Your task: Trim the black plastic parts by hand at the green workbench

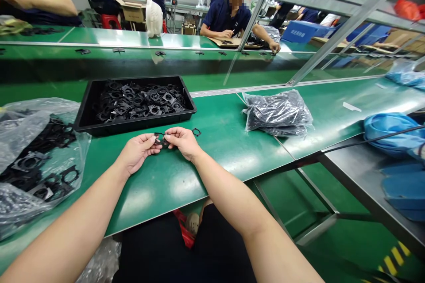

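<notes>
Between my two hands, just in front of a black tray point(139, 129), is a small black plastic part point(160, 138). My left hand point(139, 150) pinches its left side, and my right hand point(182, 141) grips the right side; fingers cover much of it. Another black ring-shaped part point(196, 132) lies on the green table just beyond my right hand. Heaped in the tray are many black plastic frames point(142, 99) with round openings. To the left, an open clear plastic bag point(83, 146) holds more of these black parts point(43, 163).
Sealed clear bags of dark parts point(277, 112) lie right of my hands. Beyond the tray, small black parts point(160, 53) sit spaced along a green line. Slanted metal posts point(348, 26) rise at the right. A co-worker point(229, 17) sits opposite; blue cloth point(388, 132) lies far right.
</notes>
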Available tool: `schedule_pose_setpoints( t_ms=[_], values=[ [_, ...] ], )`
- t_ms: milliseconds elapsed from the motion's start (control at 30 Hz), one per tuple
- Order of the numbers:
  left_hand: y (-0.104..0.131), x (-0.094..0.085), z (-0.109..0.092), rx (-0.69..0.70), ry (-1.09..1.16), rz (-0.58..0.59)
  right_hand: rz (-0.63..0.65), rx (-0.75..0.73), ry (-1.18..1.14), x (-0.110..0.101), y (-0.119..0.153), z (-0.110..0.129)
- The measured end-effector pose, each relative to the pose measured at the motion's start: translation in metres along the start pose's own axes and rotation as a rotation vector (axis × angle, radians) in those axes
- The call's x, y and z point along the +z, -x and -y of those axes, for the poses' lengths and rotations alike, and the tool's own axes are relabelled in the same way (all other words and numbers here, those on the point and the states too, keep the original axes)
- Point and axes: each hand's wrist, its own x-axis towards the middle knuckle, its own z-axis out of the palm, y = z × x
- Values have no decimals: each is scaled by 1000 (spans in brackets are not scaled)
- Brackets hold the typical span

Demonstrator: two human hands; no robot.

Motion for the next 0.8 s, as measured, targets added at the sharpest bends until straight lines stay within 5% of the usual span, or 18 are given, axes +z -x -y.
schedule_pose_setpoints(
  t_ms=[667, 800],
  values=[
    [-1, 1, 4, 58, -32, -59, -37, -37, -63, -4, -1, 0],
    [-4, 2, 9, 167, -112, -107, -15, -45, -94, -3, -2, -2]
  ],
)
